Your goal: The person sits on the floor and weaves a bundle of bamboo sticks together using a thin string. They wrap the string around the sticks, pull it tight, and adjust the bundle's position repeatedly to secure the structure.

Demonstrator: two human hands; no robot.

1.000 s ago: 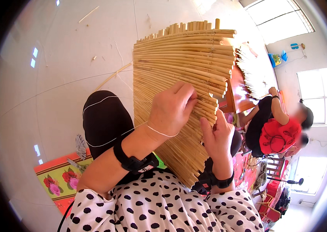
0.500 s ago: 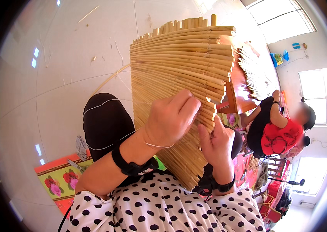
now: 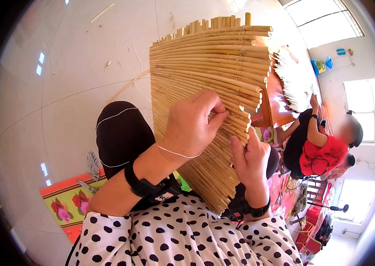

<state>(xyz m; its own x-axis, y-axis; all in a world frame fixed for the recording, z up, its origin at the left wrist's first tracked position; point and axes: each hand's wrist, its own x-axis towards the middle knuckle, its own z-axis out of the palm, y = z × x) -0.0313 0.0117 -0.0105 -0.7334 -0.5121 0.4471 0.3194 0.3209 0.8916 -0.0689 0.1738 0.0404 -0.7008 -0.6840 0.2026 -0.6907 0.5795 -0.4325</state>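
Observation:
A large mat of pale yellow reed sticks [image 3: 187, 80], bound side by side with thin string, lies slanting over my lap. My left hand [image 3: 194, 117] rests over it near its right edge, thumb and fingers pinched together where a bit of white string shows against the sticks. That string [image 3: 117, 114] also loops over my left knee and crosses my left wrist. My right hand [image 3: 250, 155] grips the mat's right edge, thumb on top beside the stick ends and the other fingers partly hidden beneath.
Loose string and a long reed [image 3: 125, 88] lie on the tiled floor. A floral mat [image 3: 65, 208] is at lower left. On the right, a person in red [image 3: 320, 150] sits by a wooden table [image 3: 278, 99] bearing another row of sticks.
My left hand has moved slightly up, and its fingers have turned so the pinch shows. The mat's right edge has shifted a little to the right. The seated person's hand has risen.

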